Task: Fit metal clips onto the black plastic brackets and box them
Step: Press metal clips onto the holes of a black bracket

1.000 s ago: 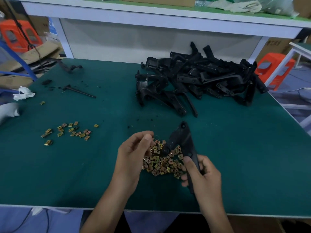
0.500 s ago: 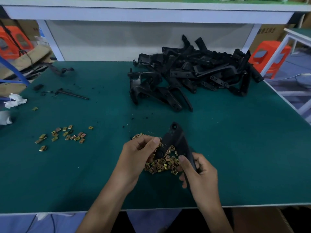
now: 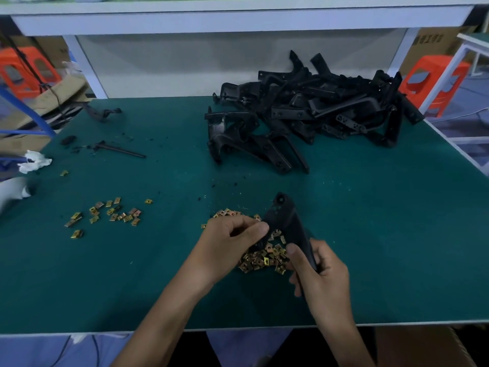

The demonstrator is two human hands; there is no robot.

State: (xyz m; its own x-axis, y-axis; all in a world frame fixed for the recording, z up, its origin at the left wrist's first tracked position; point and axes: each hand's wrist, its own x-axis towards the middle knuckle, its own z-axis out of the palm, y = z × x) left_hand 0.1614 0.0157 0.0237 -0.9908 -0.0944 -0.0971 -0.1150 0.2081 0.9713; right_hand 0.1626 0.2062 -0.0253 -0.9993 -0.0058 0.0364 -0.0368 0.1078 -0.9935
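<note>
My right hand (image 3: pixel 321 276) grips the lower arm of a black plastic bracket (image 3: pixel 287 218), held just above a heap of gold metal clips (image 3: pixel 264 258) on the green mat. My left hand (image 3: pixel 230 245) has its fingers and thumb curled against the bracket's left edge over the heap; whatever it pinches is hidden by the fingers. A big pile of black brackets (image 3: pixel 312 112) lies at the back right. A second, scattered group of clips (image 3: pixel 111 213) lies to the left.
The green table (image 3: pixel 383 247) ends at a white front edge near me. A black rod-like part (image 3: pixel 119 151) and small debris lie at the back left. White crumpled paper (image 3: pixel 35 160) sits at the left edge. Orange stools (image 3: pixel 431 83) stand beyond the table.
The view has tilted slightly. My left hand has closed in on the bracket's left edge above the clip heap. My right hand keeps its grip on the bracket.
</note>
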